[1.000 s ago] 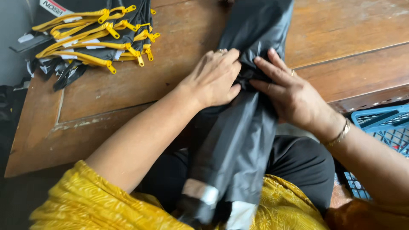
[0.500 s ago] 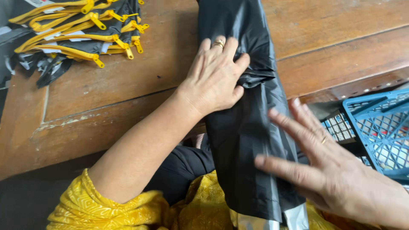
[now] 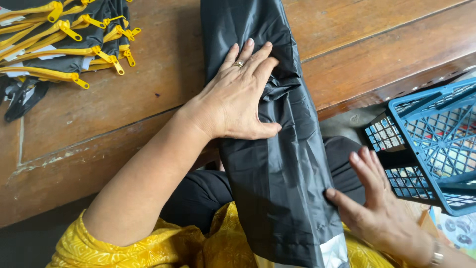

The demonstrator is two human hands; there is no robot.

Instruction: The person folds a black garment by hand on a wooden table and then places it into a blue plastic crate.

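At the upper left of the frame I see a stack of black pouches with yellow zippers lying on the wooden bench; their yellow pulls point toward the middle of the frame, and a dark strap end sticks out below them at the far left edge. Moving right, my left arm comes up from the lower left in a yellow patterned sleeve; the left hand lies flat and open on the black fabric roll, fingers spread and pointing toward the top of the frame, thumb stretched across the cloth; it presses rather than grips, and a ring shows on one finger. The black fabric roll runs from the top centre of the frame down over the bench edge and across my lap to the bottom edge; it is creased just beside the left fingertips, and a pale patch shows at its lower end. Further right, the right hand sits at the lower right, open, fingers extended and together; its thumb tip touches the right edge of the fabric roll, the other fingers held clear of it; a bracelet shows at the wrist. At the right edge of the frame a blue plastic crate stands beside the bench, near the right hand but apart from it.
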